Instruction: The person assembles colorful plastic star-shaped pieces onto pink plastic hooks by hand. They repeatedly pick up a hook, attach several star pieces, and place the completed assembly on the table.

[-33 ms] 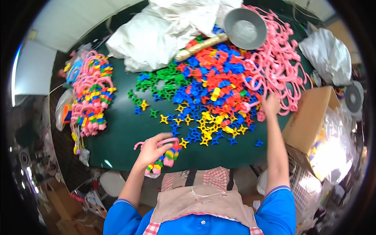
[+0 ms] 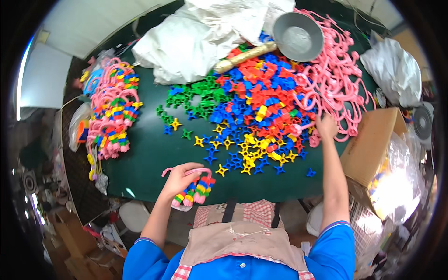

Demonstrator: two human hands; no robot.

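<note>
My left hand (image 2: pixel 179 179) is closed around several pink curved plastic rods near the front edge of the table. Below its fingers hang stacks of coloured plastic pieces (image 2: pixel 201 188) in red, yellow, green and blue, with pink ends. My right hand (image 2: pixel 327 126) reaches into the near edge of a heap of pink curved rods (image 2: pixel 333 86). Its fingers are bent together at one pink rod, and their tips are partly hidden. Left of that hand spreads a pile of loose star-shaped plastic pieces (image 2: pixel 254 109), red, blue, yellow and green.
Finished-looking strings of pink rods with coloured pieces (image 2: pixel 114 109) lie at the left of the dark green table (image 2: pixel 144 172). A grey bowl (image 2: pixel 298 37), a gold roll (image 2: pixel 245 57) and white sacks (image 2: pixel 182 46) sit at the back. A cardboard box (image 2: pixel 368 144) stands at the right.
The view has shifted slightly, so the table's contents appear a little farther right. My left hand has dipped slightly toward me with its pink rods. My right hand stays at the pink heap.
</note>
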